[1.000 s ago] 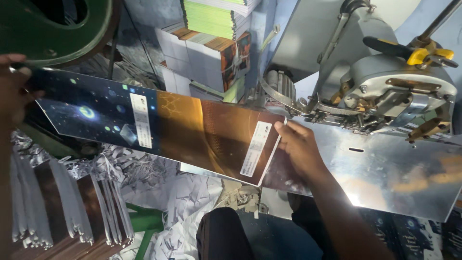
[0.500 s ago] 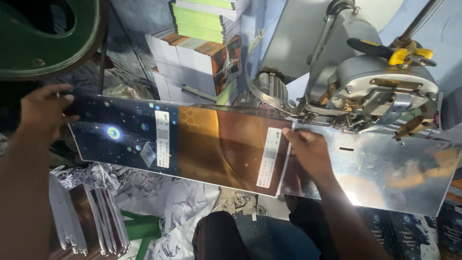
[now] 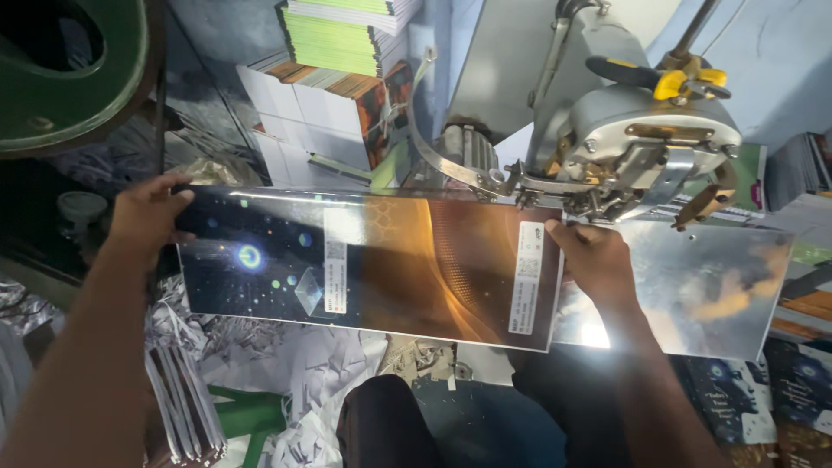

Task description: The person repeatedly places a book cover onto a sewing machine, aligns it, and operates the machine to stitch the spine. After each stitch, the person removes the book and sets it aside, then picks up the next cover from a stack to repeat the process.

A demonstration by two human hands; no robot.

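Note:
A long glossy printed sheet [image 3: 390,260], dark blue at its left and orange-brown at its right, lies flat across my lap and onto a shiny metal machine table [image 3: 693,286]. My left hand [image 3: 152,212] grips the sheet's left end. My right hand [image 3: 589,260] presses on the sheet's right edge, just below the head of a grey stitching machine [image 3: 641,147].
Stacks of bound books [image 3: 338,78] stand behind the sheet. A green round machine part [image 3: 69,78] fills the top left. Paper trimmings [image 3: 286,381] and silvery strips litter the floor. More printed covers [image 3: 763,399] lie at the lower right.
The sheet has slid to the right toward the machine and levelled out. My left hand came in along with it; my right hand stays at the sheet's right edge.

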